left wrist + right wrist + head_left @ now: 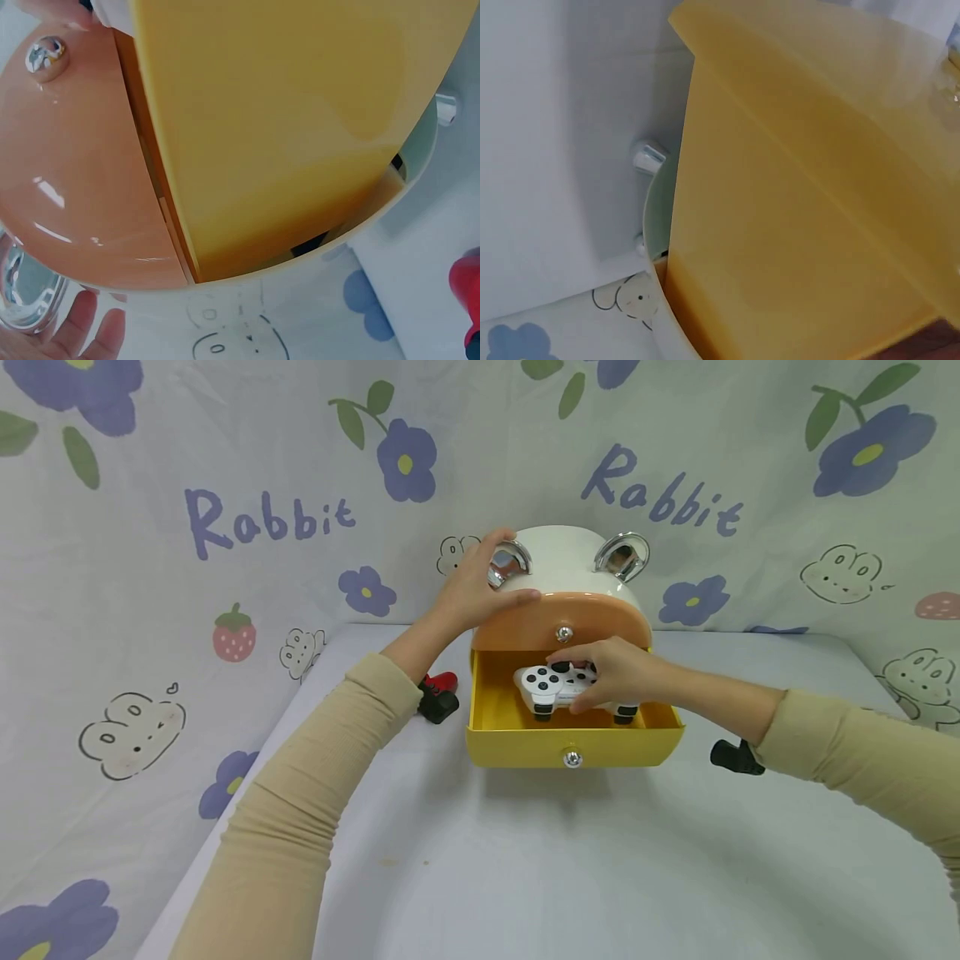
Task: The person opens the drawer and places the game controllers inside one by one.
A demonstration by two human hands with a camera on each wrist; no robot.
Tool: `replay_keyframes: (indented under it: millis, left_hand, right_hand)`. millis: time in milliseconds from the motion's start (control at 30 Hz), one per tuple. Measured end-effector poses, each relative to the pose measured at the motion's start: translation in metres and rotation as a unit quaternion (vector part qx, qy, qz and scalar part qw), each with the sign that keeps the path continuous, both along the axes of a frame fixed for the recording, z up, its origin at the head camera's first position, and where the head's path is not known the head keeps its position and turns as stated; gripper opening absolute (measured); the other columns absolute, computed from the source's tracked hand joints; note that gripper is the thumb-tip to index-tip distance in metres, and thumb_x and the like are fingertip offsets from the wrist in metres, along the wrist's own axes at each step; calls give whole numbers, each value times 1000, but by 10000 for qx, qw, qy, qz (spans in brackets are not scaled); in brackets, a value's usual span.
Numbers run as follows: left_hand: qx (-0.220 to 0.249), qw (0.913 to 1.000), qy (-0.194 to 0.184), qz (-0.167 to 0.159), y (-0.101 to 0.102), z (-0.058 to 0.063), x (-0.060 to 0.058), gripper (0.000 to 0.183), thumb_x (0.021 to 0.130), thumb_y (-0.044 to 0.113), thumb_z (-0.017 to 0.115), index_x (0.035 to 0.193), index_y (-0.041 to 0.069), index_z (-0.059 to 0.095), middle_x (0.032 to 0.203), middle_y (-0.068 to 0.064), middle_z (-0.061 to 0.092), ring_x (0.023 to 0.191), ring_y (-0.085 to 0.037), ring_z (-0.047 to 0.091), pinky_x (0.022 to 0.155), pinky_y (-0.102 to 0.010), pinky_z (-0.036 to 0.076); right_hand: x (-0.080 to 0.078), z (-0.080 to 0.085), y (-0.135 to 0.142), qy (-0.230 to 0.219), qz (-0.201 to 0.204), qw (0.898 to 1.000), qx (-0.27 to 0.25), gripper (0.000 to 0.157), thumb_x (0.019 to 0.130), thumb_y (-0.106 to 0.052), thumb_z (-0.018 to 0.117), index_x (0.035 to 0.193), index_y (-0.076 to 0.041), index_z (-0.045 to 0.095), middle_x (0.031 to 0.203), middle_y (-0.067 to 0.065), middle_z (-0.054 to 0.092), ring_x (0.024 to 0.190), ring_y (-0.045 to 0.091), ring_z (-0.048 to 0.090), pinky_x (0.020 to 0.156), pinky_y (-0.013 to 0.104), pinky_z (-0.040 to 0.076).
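Note:
A rounded storage box has a white top [561,547], two chrome ear-shaped loops, an orange upper drawer [517,622] and a yellow drawer [517,747] pulled out below it. My left hand [474,589] rests on the box's upper left side, its spread fingers and thumb around the left chrome ear [517,560]. Inside the yellow drawer is a white game controller [542,682] with black buttons. My right hand [618,675] reaches in from the right and pinches this controller between thumb and fingers, hiding its right half. Both wrist views mostly show the yellow drawer's underside.
Left of the box lies a red and black object [439,696], partly behind my left sleeve. A black object [733,757] is beside my right sleeve on the white tabletop [570,877]. A printed cloth [277,577] hangs behind and along the left.

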State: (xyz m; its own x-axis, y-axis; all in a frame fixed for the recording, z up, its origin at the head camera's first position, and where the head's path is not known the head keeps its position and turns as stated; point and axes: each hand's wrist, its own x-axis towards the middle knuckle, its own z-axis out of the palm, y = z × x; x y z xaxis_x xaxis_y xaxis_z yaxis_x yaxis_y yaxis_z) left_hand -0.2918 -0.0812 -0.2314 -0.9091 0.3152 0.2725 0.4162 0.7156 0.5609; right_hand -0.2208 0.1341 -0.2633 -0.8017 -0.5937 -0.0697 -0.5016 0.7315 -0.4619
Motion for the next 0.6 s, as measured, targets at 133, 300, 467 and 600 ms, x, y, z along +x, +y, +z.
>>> replay_keyframes:
  millis: [133, 300, 467, 600]
  left_hand:
    - [-22, 10000, 30, -4, 0, 0, 0, 86, 71, 51, 71, 140, 25, 27, 134, -8, 38, 119, -22, 40, 98, -43, 36]
    - [-28, 10000, 25, -31, 1, 0, 0, 86, 71, 52, 71, 140, 25, 27, 135, -8, 38, 120, -22, 39, 99, -43, 35]
    - [15, 10000, 53, -70, 1, 0, 0, 85, 72, 51, 71, 140, 24, 28, 135, -8, 38, 119, -22, 39, 99, -43, 35]
    - [45, 10000, 48, -58, 0, 0, 1, 84, 72, 51, 72, 139, 25, 28, 133, -8, 39, 116, -22, 41, 97, -43, 37]
  right_hand:
    - [-2, -5, -3, 59, -37, 10000, 18, 63, 72, -24, 78, 129, -13, 54, 114, 8, 61, 95, 21, 50, 85, 34, 41]
    - [-3, -10, -8, 202, -58, 9997, 150, 62, 72, -24, 78, 128, -14, 55, 112, 8, 62, 91, 21, 52, 82, 32, 43]
    - [-4, -15, -13, 278, -79, 9992, 265, 62, 72, -24, 78, 128, -14, 55, 113, 8, 62, 91, 20, 53, 84, 33, 44]
    - [-5, -19, -14, 268, -73, 9994, 223, 61, 72, -22, 78, 128, -15, 54, 113, 7, 62, 90, 19, 54, 85, 33, 44]
